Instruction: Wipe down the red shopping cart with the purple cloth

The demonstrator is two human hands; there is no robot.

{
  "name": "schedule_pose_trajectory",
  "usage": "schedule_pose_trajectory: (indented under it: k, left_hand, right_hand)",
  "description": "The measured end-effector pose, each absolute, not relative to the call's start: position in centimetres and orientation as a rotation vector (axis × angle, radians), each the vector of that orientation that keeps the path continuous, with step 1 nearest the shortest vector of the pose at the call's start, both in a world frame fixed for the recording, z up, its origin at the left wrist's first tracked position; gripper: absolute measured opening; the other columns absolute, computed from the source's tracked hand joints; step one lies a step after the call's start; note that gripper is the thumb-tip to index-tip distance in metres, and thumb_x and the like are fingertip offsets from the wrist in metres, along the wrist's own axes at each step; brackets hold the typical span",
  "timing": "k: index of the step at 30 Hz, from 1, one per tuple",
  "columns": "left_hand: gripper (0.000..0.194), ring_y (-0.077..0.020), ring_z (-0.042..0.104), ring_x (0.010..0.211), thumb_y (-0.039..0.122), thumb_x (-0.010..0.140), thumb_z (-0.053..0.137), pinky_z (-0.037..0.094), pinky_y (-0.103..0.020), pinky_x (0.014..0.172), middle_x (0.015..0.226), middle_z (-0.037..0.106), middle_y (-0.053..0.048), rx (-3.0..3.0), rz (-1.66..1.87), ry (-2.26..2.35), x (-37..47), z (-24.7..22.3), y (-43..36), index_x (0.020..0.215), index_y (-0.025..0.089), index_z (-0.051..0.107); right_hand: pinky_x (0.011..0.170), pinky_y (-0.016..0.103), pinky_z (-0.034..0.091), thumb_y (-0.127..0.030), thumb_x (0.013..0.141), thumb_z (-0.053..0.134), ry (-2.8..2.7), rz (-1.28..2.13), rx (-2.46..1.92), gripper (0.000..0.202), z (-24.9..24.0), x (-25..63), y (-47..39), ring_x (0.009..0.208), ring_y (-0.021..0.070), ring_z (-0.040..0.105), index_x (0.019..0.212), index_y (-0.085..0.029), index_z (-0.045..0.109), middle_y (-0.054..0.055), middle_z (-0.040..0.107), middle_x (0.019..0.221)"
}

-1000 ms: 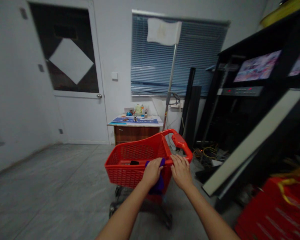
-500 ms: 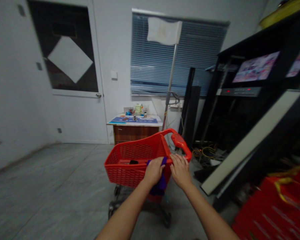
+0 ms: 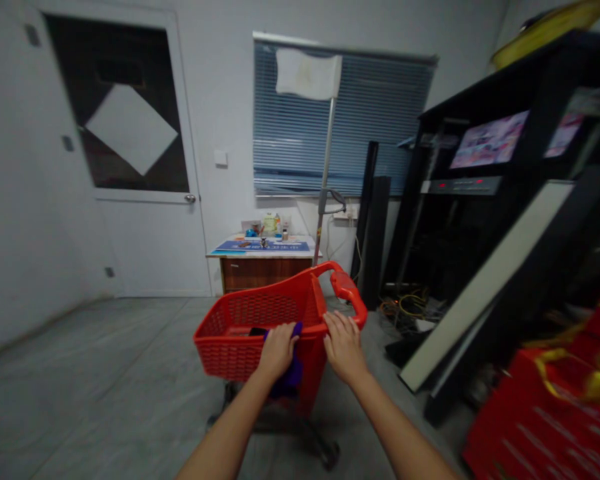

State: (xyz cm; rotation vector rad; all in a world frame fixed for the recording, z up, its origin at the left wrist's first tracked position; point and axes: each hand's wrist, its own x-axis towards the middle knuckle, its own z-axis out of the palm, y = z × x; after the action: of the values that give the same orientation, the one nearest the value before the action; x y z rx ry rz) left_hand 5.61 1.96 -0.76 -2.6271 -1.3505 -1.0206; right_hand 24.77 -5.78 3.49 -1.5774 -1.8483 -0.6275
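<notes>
A red plastic shopping cart (image 3: pixel 233 357) stands side-on in front of me. My left hand (image 3: pixel 279 350) grips a purple cloth (image 3: pixel 291 379) against its near top rim, and part of the cloth hangs down the outer side. Further right, my right hand (image 3: pixel 344 341) has its fingers curled over the same rim, close to the cart's red handle (image 3: pixel 347 288). Inside the basket lies a small dark object (image 3: pixel 257 331), partly hidden by the rim and too small to name.
Behind the cart is a desk (image 3: pixel 260 255) with bottles and small items. A pole with a white flag (image 3: pixel 307 75) rises beside it. On the right are a black rack (image 3: pixel 520 160), leaning panels (image 3: pixel 490 283), loose cables (image 3: pixel 413 303) and red bags (image 3: pixel 545 407). A white door (image 3: pixel 153 247) is at left.
My left hand has slid left along the rim with the purple cloth, away from my right hand. The right hand keeps its place on the cart. The whole view has shifted slightly.
</notes>
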Motion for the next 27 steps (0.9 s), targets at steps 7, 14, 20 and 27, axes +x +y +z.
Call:
schedule_pose_trajectory:
  k: [7, 14, 20, 27]
  left_hand:
    - [0.033, -0.0242, 0.056, 0.114, 0.021, 0.095, 0.044, 0.043, -0.041, 0.098, 0.121, 0.063, -0.012, -2.598, -1.049, -1.383, 2.9, -0.7, 2.7, 0.126, 0.017, 0.053]
    - [0.033, -0.024, 0.057, 0.116, 0.018, 0.093, 0.045, 0.042, -0.043, 0.103, 0.122, 0.063, -0.012, -2.591, -1.14, -1.386, 1.2, -0.9, 3.3, 0.123, 0.016, 0.056]
    - [0.038, -0.0215, 0.053, 0.123, 0.022, 0.096, 0.041, 0.041, -0.043, 0.107, 0.132, 0.058, -0.01, -2.731, -1.298, -1.199, 4.2, 0.5, 1.8, 0.133, 0.018, 0.049]
    - [0.043, -0.0235, 0.049, 0.128, 0.02, 0.094, 0.045, 0.037, -0.049, 0.11, 0.138, 0.054, -0.01, -2.765, -1.347, -1.074, 7.2, 1.8, 0.5, 0.138, 0.021, 0.045]
  right_hand:
    - [0.112, 0.043, 0.026, -0.021, 0.09, 0.041, -1.975, -0.575, -1.494, 0.052, 4.1, 23.2, -6.2, 0.135, 0.0208, 0.039, 0.142, -0.02, 0.043, 0.007, 0.052, 0.141]
    - [0.112, 0.044, 0.026, -0.021, 0.09, 0.042, -1.921, -0.669, -1.5, 0.049, 4.8, 24.2, -7.2, 0.135, 0.0237, 0.038, 0.138, -0.02, 0.048, 0.005, 0.053, 0.14]
    - [0.11, 0.046, 0.029, -0.022, 0.091, 0.042, -1.854, -0.649, -1.52, 0.043, 4.6, 23.5, -6.5, 0.13, 0.0256, 0.041, 0.132, -0.02, 0.054, 0.007, 0.059, 0.133]
    - [0.111, 0.046, 0.028, -0.021, 0.091, 0.039, -1.887, -0.635, -1.513, 0.045, 4.6, 23.7, -6.5, 0.132, 0.0247, 0.039, 0.135, -0.02, 0.051, 0.007, 0.056, 0.135]
